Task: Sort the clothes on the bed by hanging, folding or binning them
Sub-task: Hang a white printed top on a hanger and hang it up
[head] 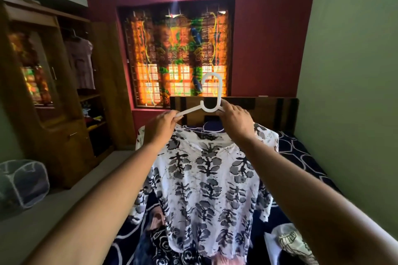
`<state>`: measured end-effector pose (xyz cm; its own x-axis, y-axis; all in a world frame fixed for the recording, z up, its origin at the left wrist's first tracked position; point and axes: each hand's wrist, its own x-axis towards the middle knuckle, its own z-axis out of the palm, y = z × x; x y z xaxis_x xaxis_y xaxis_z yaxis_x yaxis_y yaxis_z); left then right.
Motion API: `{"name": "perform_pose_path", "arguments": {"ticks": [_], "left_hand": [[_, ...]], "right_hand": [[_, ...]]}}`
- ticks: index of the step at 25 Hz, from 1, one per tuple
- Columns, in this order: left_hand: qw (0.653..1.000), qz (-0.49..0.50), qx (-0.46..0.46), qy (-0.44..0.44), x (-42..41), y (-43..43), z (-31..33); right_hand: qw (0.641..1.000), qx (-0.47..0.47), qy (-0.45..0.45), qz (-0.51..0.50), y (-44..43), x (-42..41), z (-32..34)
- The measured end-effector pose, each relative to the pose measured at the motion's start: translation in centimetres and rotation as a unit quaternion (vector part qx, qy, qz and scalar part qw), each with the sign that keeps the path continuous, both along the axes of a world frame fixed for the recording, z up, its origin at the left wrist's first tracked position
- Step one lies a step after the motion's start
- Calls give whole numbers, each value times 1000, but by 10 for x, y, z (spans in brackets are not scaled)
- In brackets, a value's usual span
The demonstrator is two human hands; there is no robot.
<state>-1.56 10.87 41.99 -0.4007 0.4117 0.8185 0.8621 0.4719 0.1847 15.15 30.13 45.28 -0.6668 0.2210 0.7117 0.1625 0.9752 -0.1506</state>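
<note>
A white top with a grey-black leaf print [206, 189] hangs on a white plastic hanger [212, 92], held up in front of me above the bed [301, 153]. My left hand [161, 127] pinches the hanger's left arm at the shoulder of the top. My right hand [235, 122] grips the hanger's right arm just below the hook. More clothes lie on the dark blue patterned bedcover: a pale printed piece [290, 241] at the lower right and dark and pinkish cloth [159, 241] under the hanging top.
An open wooden wardrobe [64, 97] stands at the left with a pink garment [80, 62] on its rail and folded things on shelves. A mesh laundry bin [21, 183] sits on the floor at the far left. A curtained window [176, 54] is behind the headboard.
</note>
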Motion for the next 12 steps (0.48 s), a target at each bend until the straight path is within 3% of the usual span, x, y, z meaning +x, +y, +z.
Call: {"name": "perform_pose_path", "arguments": {"ticks": [3, 7, 10, 12], "left_hand": [[999, 40, -23, -9, 8, -22, -8], [989, 127, -58, 45, 28, -60, -21], [950, 186, -182, 172, 37, -103, -57], [926, 163, -290, 180, 47, -131, -93]], "right_hand": [[1000, 6, -14, -5, -15, -8, -13], [999, 6, -5, 31, -37, -22, -13], [999, 7, -1, 37, -62, -29, -6], [998, -4, 5, 57, -84, -30, -1]]}}
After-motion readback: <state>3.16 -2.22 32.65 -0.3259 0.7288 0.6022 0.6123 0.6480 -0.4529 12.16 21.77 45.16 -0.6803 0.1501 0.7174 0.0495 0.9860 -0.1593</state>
